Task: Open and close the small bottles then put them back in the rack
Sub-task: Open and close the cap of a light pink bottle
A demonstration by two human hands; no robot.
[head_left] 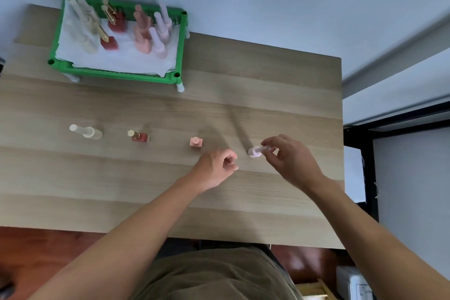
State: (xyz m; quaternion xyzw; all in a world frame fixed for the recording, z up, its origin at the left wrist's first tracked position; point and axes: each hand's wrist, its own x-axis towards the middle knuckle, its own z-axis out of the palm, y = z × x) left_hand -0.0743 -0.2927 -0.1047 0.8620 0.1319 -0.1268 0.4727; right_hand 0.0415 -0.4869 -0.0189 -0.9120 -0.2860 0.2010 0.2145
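A row of small bottles stands on the wooden table [267,75]: a cream bottle [87,131] at the left, a red bottle [140,136] with a gold neck, and a pink bottle [196,142]. Further right, my right hand [289,158] pinches a lilac bottle [255,151] that is tilted just above the table. My left hand [219,168] hovers close to its left, fingers loosely curled, holding nothing that I can see. The green rack [117,75] stands at the far left, lined with white paper and holding several cream, red, pink and lilac bottles.
The table's right edge lies close beyond my right hand, with a black frame [365,153] past it. A white wall runs behind the table. My lap sits below the table's near edge.
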